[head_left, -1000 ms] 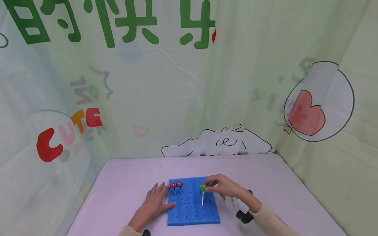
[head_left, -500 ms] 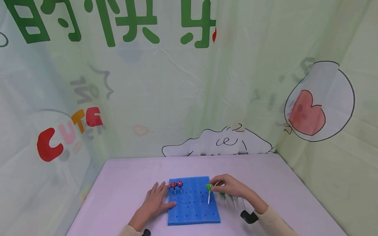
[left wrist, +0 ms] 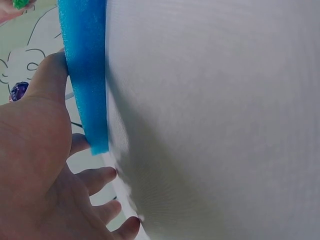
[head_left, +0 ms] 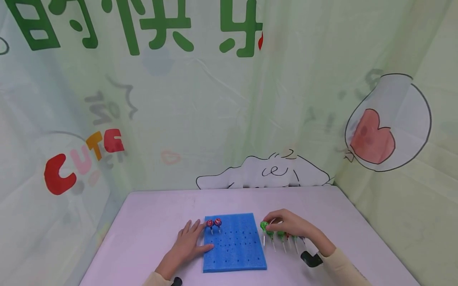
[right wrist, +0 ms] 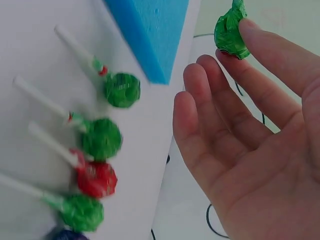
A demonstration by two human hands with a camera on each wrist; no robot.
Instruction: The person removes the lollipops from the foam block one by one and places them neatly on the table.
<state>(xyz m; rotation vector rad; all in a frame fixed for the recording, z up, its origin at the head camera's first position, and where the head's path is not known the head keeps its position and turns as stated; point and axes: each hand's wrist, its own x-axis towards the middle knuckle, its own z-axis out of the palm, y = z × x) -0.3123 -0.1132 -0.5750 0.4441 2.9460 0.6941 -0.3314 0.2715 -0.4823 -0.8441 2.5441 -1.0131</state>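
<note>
My right hand (head_left: 291, 223) pinches a green-wrapped lollipop (right wrist: 231, 35) by its head between thumb and index finger. In the head view its white stick hangs down just right of a blue foam board (head_left: 234, 256). My left hand (head_left: 187, 243) rests along the board's left side, fingers spread and thumb on the board. Two red-wrapped lollipops, a left one (head_left: 210, 223) and a right one (head_left: 218, 223), stand upright in the board's far left corner. Rows of small holes cover the board.
Right of the board, several lollipops lie in a row on the pale table (head_left: 150, 222): green ones (right wrist: 122, 90), a red one (right wrist: 97, 179) and a dark one (right wrist: 70, 235), partly cut off. Printed curtains (head_left: 229, 119) enclose the table's back and sides.
My right hand has moved to the right with the green lollipop, from above the board to past its right edge. My left hand has stayed in place.
</note>
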